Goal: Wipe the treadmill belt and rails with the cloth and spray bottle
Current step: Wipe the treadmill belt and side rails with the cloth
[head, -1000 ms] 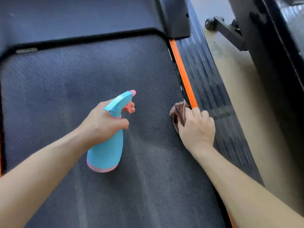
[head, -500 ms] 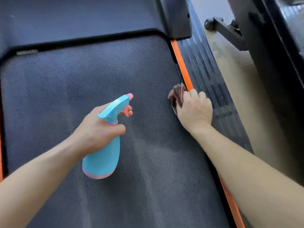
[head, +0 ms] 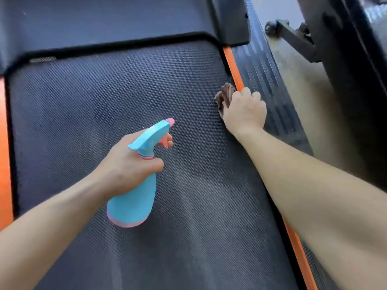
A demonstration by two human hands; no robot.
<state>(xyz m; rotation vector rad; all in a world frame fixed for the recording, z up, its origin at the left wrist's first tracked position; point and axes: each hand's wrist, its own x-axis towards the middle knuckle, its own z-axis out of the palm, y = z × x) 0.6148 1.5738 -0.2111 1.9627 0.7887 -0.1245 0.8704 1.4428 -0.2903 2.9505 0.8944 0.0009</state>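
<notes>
My left hand [head: 127, 166] grips the neck of a light-blue spray bottle [head: 136, 195] with a pink base and pink trigger, held above the dark textured treadmill belt [head: 104, 97], nozzle pointing up-right. My right hand [head: 244, 110] holds a bunched brown cloth [head: 223, 95] and presses it against the orange strip [head: 233, 65] at the belt's right edge, beside the black ribbed right rail [head: 263, 76]. Most of the cloth is hidden under the hand. Faint wet streaks run down the belt's middle.
The treadmill's black motor cover [head: 104, 19] spans the top, and a black upright post [head: 232, 19] stands at the rail's front. An orange strip [head: 4, 143] runs along the left edge. To the right are a beige floor [head: 310, 114] and another machine's black frame [head: 351, 59] with a small wheel [head: 270, 26].
My right hand has slid the cloth forward along the orange strip, away from me. My left hand with the bottle has drifted slightly back and left.
</notes>
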